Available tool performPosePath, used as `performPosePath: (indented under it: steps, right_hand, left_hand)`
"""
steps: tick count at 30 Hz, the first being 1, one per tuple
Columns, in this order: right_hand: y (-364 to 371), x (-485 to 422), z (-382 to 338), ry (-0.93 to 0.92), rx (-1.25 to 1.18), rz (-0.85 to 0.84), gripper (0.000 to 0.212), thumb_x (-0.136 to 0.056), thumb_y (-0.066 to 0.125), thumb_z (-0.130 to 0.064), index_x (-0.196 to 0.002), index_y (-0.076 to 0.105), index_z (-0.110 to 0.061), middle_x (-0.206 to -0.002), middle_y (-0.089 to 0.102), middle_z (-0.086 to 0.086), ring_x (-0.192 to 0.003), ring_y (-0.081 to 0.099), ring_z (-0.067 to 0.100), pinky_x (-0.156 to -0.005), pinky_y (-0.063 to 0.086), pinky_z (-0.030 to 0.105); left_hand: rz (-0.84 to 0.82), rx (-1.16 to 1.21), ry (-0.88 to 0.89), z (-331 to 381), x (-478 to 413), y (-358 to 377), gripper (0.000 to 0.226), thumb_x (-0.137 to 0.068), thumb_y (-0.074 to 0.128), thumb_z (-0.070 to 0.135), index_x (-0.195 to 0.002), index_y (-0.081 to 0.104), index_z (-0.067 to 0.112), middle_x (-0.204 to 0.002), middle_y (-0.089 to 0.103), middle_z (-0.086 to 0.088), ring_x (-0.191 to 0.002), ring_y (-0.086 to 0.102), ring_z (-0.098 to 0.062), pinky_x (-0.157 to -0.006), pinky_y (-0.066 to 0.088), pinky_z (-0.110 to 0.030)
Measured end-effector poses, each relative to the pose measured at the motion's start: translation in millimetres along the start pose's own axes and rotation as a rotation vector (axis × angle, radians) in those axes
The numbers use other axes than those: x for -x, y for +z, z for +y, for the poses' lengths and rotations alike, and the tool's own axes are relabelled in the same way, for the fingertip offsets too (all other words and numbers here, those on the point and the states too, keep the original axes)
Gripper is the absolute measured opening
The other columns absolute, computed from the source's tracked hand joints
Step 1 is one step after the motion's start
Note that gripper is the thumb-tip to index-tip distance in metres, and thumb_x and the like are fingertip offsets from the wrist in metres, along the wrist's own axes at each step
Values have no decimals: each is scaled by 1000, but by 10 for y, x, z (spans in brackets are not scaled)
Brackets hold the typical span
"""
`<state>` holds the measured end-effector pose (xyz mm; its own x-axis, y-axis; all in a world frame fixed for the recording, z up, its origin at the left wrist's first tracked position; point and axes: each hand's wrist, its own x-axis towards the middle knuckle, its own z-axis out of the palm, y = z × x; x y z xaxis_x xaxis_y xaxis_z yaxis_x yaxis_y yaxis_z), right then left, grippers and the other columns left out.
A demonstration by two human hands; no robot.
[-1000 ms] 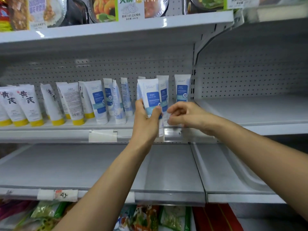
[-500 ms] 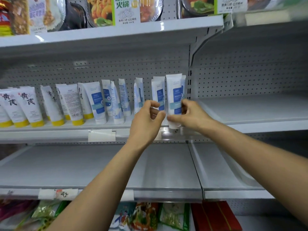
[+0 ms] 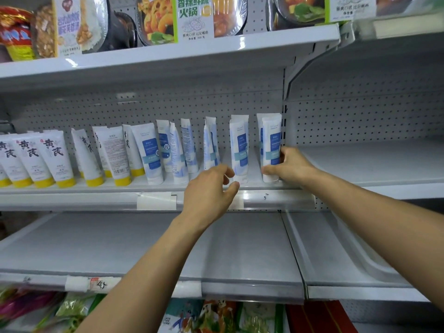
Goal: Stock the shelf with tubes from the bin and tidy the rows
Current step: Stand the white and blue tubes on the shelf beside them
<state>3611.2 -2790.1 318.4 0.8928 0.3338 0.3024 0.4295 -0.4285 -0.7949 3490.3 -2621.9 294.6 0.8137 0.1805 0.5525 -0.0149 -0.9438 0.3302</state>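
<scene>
Standing cap-down at the far left of the middle shelf point(image 3: 96, 189), yellow tubes point(image 3: 54, 159) sit in a tight row, a few leaning. On the top shelf point(image 3: 168, 52) above, food trays point(image 3: 156, 18) run across. Next right come blue tubes point(image 3: 150, 153), several tilted or turned edge-on, with uneven gaps. A white tag point(image 3: 156, 200) sits on the shelf's front strip below them. The left hand point(image 3: 209, 191) hovers at the shelf edge, fingers loosely curled, grasping nothing. Its fingertips are just beside the base of an upright tube point(image 3: 239, 150), contact unclear. Further right the right hand point(image 3: 292, 165) grasps the end tube point(image 3: 272, 143) low down, thumb across the front, fingers round the right side. That tube stands upright on the shelf at the row's right end, near the post point(image 3: 284, 131), with another tube close behind. Under both forearms is the lower shelf point(image 3: 120, 248), with packets point(image 3: 216, 316) beneath it.
</scene>
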Motion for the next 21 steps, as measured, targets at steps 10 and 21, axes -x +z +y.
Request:
performPosePath:
  steps: [10,21]
  right_hand:
    - [28,-15,28,26,81,-2,28,-78,75,-17,-102,60,-19,-104,68,4,-93,64,20,-89,52,36]
    - [1,806,52,-302,538,78,46,-88,59,-26,-132,43,-21,-133,49,0,-119,48,19,-98,44,43]
  left_hand:
    - [-27,16,-9,-65,-13,16,26,-93,55,43,-115,57,29,-104,64,12,-94,59,-9,-79,52,-32]
    - [-13,-19,-41,-199,394,-174,29,-91,53,48,-118,50,35,-105,60,18,-90,61,-10,-80,52,-37]
